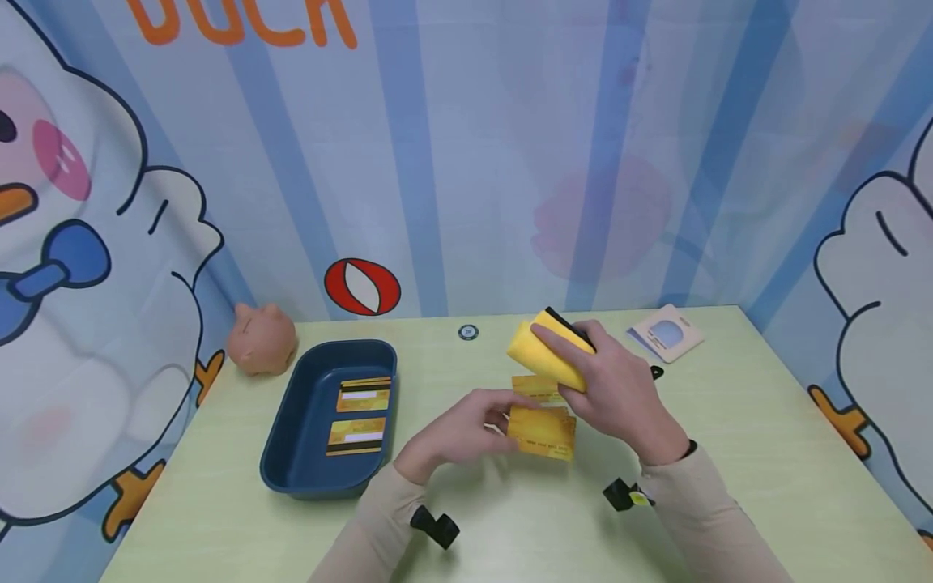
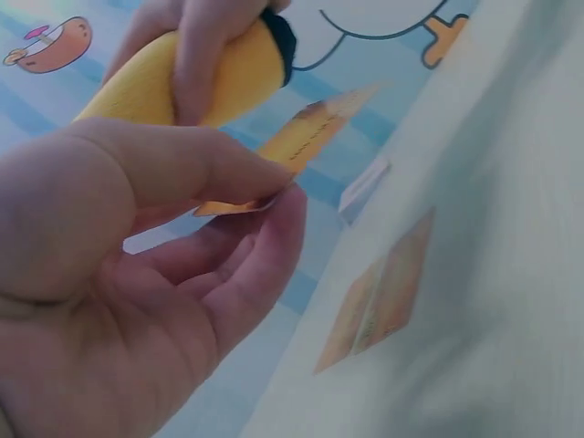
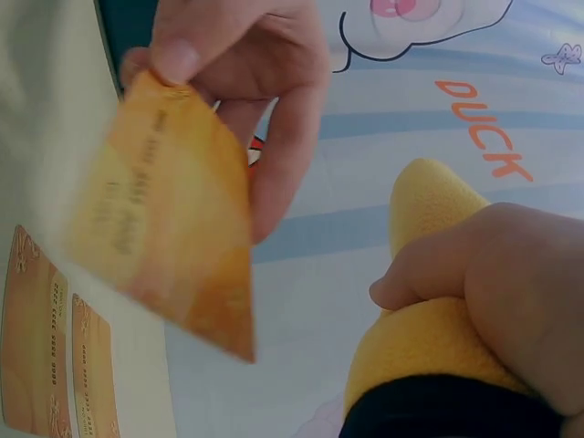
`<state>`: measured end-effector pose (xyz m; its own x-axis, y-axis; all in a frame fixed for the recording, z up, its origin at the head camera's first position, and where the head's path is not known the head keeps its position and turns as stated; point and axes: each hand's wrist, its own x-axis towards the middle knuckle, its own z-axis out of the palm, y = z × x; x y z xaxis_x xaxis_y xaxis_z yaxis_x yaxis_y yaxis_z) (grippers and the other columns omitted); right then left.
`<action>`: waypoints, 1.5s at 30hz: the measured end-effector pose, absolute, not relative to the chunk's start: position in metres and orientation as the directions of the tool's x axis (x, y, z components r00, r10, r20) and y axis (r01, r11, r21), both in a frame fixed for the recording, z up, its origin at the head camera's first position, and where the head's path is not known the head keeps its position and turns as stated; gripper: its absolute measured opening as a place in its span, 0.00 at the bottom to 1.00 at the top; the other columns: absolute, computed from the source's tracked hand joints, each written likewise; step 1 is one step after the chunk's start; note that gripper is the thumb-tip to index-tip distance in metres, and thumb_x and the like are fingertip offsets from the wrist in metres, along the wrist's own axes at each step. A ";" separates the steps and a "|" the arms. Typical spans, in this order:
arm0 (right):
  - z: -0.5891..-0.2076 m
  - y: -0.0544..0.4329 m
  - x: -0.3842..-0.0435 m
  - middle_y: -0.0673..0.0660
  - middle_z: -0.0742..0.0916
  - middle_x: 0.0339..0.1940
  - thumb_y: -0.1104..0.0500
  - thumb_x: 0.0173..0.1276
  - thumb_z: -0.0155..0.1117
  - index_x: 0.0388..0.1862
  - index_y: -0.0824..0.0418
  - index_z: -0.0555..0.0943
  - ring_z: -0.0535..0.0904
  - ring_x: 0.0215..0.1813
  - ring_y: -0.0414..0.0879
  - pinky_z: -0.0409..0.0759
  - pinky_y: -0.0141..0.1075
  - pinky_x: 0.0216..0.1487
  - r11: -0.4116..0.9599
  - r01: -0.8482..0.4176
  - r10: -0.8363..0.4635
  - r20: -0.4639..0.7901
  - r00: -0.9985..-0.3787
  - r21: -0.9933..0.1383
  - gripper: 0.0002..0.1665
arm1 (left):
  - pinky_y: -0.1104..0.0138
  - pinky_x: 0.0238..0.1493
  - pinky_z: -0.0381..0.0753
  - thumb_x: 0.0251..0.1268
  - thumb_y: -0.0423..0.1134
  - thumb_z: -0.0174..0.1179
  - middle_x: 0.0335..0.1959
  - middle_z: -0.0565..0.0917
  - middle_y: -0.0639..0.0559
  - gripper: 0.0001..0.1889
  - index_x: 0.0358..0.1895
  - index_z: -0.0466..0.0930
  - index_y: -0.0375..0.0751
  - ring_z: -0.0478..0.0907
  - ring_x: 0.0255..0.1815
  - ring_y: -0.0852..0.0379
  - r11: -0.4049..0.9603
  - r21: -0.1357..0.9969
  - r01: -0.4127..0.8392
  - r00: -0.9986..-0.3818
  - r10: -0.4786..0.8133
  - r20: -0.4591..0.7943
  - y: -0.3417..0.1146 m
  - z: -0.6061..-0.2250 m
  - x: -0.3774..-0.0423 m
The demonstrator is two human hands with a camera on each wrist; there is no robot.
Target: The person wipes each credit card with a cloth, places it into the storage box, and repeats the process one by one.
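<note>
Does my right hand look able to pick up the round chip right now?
Probably not yet: the right hand grips the yellow fuzzy item, though nothing seems to cover the round chip.

Right wrist view: held card (image 3: 173,219) blurred. Head view: orange lettering (image 1: 227,36) top-cropped; black object (image 1: 658,372) too small to tell.

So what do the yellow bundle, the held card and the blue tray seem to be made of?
Yellow bundle: soft matte fabric, by its fuzzy surface. Held card: thin plastic or coated paper, unclear which; smooth printed face. Blue tray: probably moulded plastic, smooth, from its even colour and rounded corners.
</note>
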<state>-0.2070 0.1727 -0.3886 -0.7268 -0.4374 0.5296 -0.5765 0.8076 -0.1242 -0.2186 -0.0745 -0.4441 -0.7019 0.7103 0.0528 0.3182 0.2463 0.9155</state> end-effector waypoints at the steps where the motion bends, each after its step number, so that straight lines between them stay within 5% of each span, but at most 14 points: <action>1: -0.389 0.172 -0.207 0.65 0.80 0.59 0.61 0.62 0.73 0.79 0.39 0.71 0.80 0.34 0.52 0.78 0.39 0.22 0.807 -0.577 -0.439 0.529 -0.727 -0.123 0.46 | 0.67 0.52 0.86 0.65 0.22 0.64 0.62 0.84 0.46 0.29 0.70 0.78 0.39 0.87 0.49 0.59 0.235 0.922 0.308 -0.711 0.700 0.059 -0.077 -0.443 -0.219; 17: -0.389 0.162 -0.203 0.65 0.81 0.57 0.61 0.61 0.75 0.79 0.39 0.73 0.80 0.32 0.52 0.79 0.39 0.22 0.783 -0.610 -0.460 0.546 -0.701 -0.123 0.47 | 0.65 0.49 0.88 0.71 0.25 0.61 0.63 0.84 0.42 0.31 0.76 0.71 0.41 0.85 0.49 0.50 0.175 0.968 0.177 -0.909 0.406 0.093 -0.097 -0.425 -0.222; 25: -0.394 0.153 -0.203 0.65 0.81 0.59 0.60 0.56 0.80 0.78 0.39 0.73 0.82 0.33 0.52 0.82 0.41 0.24 0.729 -0.680 -0.530 0.563 -0.634 -0.081 0.50 | 0.57 0.52 0.90 0.72 0.24 0.61 0.64 0.84 0.37 0.32 0.78 0.67 0.39 0.89 0.53 0.44 0.060 0.994 0.095 -0.908 0.414 0.062 -0.096 -0.422 -0.221; 45: -0.400 0.143 -0.197 0.66 0.81 0.63 0.58 0.56 0.83 0.80 0.38 0.70 0.83 0.50 0.56 0.88 0.48 0.33 0.688 -0.725 -0.601 0.530 -0.598 -0.036 0.54 | 0.61 0.52 0.88 0.75 0.22 0.54 0.63 0.84 0.34 0.33 0.80 0.63 0.45 0.86 0.53 0.48 -0.034 0.988 0.151 -0.860 0.488 0.148 -0.099 -0.410 -0.215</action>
<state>-0.1972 0.1426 -0.3999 -0.5978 -0.6014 0.5301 -0.7245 0.6883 -0.0362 -0.2148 -0.0992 -0.4102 -0.8604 0.4877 0.1482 0.1510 -0.0338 0.9880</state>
